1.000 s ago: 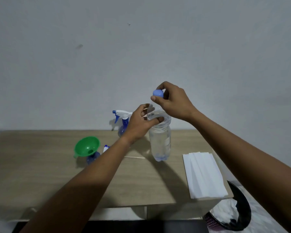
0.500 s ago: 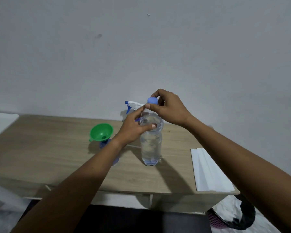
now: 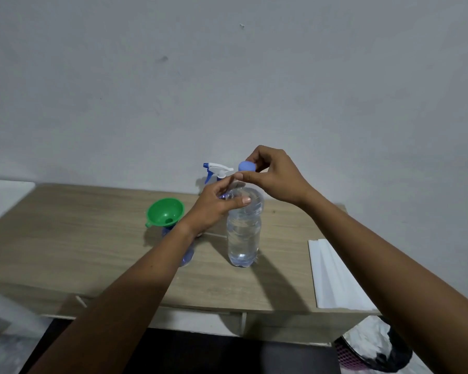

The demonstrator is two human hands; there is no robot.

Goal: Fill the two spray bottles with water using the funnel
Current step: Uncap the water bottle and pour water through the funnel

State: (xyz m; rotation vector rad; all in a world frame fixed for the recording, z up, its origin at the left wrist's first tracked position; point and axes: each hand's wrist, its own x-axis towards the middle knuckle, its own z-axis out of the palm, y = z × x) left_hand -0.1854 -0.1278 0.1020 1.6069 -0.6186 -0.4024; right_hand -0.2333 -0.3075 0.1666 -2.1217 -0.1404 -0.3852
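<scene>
A clear water bottle [image 3: 243,236] stands upright on the wooden table [image 3: 65,247], partly filled. My left hand [image 3: 216,205] grips its shoulder just below the neck. My right hand [image 3: 274,175] pinches the blue cap [image 3: 247,167] at the top of the neck. A green funnel [image 3: 166,212] sits in the mouth of a blue spray bottle [image 3: 187,259], most of which is hidden behind my left forearm. A second spray bottle's white and blue trigger head [image 3: 216,169] shows behind my left hand at the wall.
A folded white cloth [image 3: 333,276] lies on the table's right end. A bin with a white liner [image 3: 373,349] stands on the floor below the right corner. A grey wall rises directly behind the table.
My view has shifted, so the table sits lower and further right. Both hands stay on the water bottle, and my right hand keeps pinching the blue cap at the neck.
</scene>
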